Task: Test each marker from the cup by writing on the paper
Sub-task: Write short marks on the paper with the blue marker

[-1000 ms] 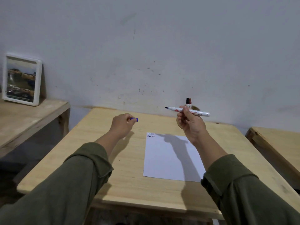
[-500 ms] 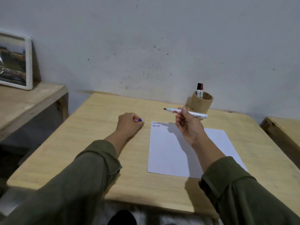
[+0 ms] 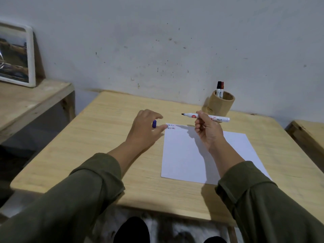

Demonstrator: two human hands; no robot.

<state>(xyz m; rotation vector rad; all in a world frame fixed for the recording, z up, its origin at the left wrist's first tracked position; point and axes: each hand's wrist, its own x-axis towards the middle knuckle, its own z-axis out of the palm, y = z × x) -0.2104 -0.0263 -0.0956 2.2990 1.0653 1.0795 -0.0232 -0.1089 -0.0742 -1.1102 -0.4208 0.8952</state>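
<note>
My right hand grips an uncapped white marker level above the far edge of the white paper, its dark tip pointing left. My left hand hovers just left of the paper's top corner, with a blue cap loosely between thumb and fingers, which are spreading. Two short rows of ink strokes mark the paper's top-left corner. A tan cup at the table's back holds two capped markers, one black-capped, one red-capped.
The wooden table stands against a scuffed white wall. A second wooden surface at the left carries a white-framed picture. Another wooden piece sits at the right edge. My feet show below the table's front edge.
The view has tilted down, bringing the cup into sight. My left hand moved toward the paper's corner and loosened from a fist, exposing the blue cap. The right hand keeps the marker level.
</note>
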